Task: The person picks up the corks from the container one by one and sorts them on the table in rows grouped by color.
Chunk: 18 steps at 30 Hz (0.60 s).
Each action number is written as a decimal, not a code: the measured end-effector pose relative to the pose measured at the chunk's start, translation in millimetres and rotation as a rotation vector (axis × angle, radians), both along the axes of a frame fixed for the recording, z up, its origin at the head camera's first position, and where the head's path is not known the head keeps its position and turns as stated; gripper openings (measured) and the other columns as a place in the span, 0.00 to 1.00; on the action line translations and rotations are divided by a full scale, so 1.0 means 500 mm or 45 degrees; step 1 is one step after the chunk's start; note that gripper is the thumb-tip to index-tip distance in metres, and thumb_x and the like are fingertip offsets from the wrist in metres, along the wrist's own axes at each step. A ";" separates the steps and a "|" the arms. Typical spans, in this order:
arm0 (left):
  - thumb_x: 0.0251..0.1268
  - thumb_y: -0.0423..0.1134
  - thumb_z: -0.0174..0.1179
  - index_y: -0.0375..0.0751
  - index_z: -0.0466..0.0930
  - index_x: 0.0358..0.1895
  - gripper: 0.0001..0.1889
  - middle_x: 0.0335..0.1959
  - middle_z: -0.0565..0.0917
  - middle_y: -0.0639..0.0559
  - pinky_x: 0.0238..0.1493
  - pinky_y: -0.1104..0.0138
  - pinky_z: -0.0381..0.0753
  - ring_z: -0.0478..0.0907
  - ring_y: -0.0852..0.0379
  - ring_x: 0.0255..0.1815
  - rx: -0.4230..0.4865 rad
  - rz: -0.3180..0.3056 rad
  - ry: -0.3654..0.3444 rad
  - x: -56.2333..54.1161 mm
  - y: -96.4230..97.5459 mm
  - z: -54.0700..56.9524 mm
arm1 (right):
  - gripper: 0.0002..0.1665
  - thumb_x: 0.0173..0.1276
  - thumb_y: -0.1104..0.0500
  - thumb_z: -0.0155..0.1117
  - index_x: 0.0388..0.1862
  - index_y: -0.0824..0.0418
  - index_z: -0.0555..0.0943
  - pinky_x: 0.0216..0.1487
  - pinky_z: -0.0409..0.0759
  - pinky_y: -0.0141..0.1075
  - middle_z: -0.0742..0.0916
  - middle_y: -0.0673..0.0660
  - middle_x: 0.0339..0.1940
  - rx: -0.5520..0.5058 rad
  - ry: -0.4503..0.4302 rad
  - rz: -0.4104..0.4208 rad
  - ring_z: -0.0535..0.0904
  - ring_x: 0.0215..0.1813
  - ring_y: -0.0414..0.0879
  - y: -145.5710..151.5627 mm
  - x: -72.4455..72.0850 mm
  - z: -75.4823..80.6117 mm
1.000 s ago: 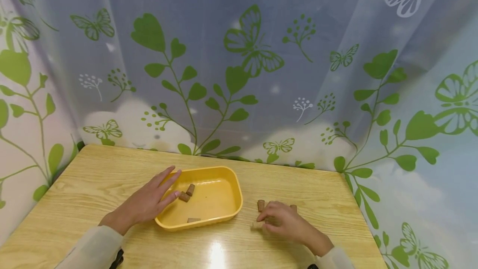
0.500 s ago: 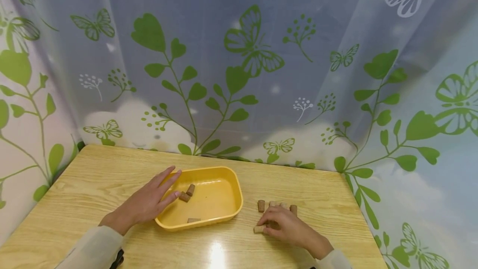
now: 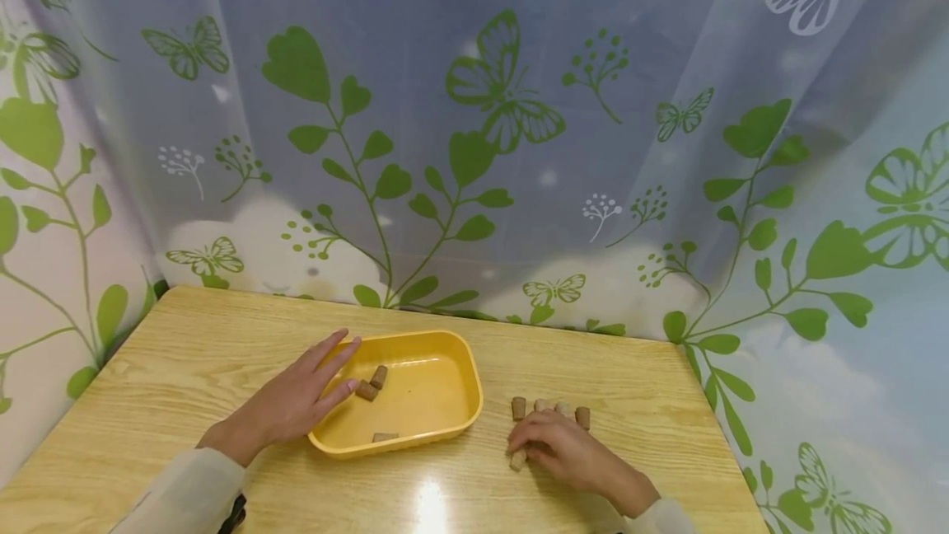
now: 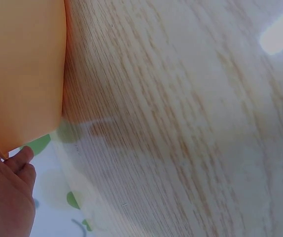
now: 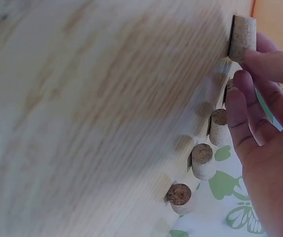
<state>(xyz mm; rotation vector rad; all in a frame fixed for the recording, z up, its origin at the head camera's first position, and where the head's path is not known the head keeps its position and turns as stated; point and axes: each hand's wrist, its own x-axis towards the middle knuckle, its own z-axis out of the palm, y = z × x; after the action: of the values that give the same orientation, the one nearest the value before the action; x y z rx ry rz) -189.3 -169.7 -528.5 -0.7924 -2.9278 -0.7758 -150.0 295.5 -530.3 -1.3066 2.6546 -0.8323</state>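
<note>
My right hand (image 3: 567,452) pinches a light, tapered cork stopper (image 5: 242,39) between thumb and fingers, low over the table. Just beyond it several corks stand in a row; a darker cork (image 3: 518,409) is at the left end and another brown cork (image 3: 582,417) at the right end. The hand partly covers the pale ones between. My left hand (image 3: 296,398) lies over the left rim of a yellow tray (image 3: 469,369), fingers spread and extended. Inside that tray are two brown corks (image 3: 379,376) side by side, plus a cork (image 3: 385,437) by the near wall.
The wooden table (image 3: 245,320) reaches back to a blue curtain (image 3: 415,147) printed with leaves and butterflies. More patterned cloth hangs at both sides. Bare tabletop shows between the tray and the row of corks.
The pale cork in my right hand has turned from lying sideways to a steeper angle, and the hand has shifted slightly. My left hand and the tray stay put.
</note>
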 end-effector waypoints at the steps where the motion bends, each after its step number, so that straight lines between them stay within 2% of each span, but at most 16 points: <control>1: 0.91 0.55 0.48 0.42 0.57 0.89 0.35 0.89 0.55 0.35 0.77 0.31 0.70 0.60 0.28 0.85 0.001 0.000 -0.001 0.000 0.000 0.000 | 0.14 0.78 0.67 0.70 0.57 0.56 0.89 0.60 0.88 0.42 0.92 0.53 0.57 0.005 -0.026 -0.023 0.87 0.58 0.48 0.001 0.002 0.000; 5: 0.91 0.56 0.47 0.43 0.56 0.89 0.35 0.90 0.54 0.35 0.78 0.31 0.69 0.60 0.28 0.86 0.004 0.000 -0.013 0.001 -0.001 0.000 | 0.17 0.79 0.58 0.72 0.64 0.57 0.87 0.56 0.87 0.39 0.91 0.54 0.60 0.002 -0.140 -0.146 0.86 0.55 0.46 0.007 0.010 -0.001; 9: 0.91 0.56 0.47 0.44 0.55 0.90 0.35 0.90 0.54 0.35 0.78 0.31 0.69 0.59 0.28 0.86 0.002 -0.002 -0.022 0.001 -0.002 0.001 | 0.21 0.77 0.50 0.75 0.63 0.57 0.87 0.51 0.86 0.37 0.89 0.52 0.52 -0.040 -0.201 -0.240 0.83 0.48 0.44 0.009 0.013 -0.006; 13: 0.91 0.57 0.47 0.44 0.55 0.90 0.36 0.90 0.54 0.35 0.78 0.31 0.69 0.59 0.28 0.86 -0.001 0.001 -0.022 0.000 -0.002 0.002 | 0.22 0.72 0.47 0.79 0.58 0.56 0.89 0.48 0.83 0.34 0.86 0.48 0.44 -0.027 -0.162 -0.303 0.78 0.45 0.41 0.004 0.016 -0.011; 18: 0.91 0.56 0.47 0.44 0.55 0.90 0.35 0.90 0.54 0.35 0.78 0.31 0.69 0.60 0.28 0.86 0.003 0.001 -0.020 0.001 -0.002 0.001 | 0.22 0.69 0.43 0.82 0.54 0.53 0.89 0.47 0.82 0.32 0.87 0.45 0.45 0.023 -0.157 -0.349 0.78 0.45 0.38 0.001 0.021 -0.014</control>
<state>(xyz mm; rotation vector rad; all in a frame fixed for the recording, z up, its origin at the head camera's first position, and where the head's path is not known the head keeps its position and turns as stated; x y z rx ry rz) -189.0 -170.8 -528.1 -0.7881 -2.9403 -0.7890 -139.5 295.8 -537.4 -0.8663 2.7709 -0.8831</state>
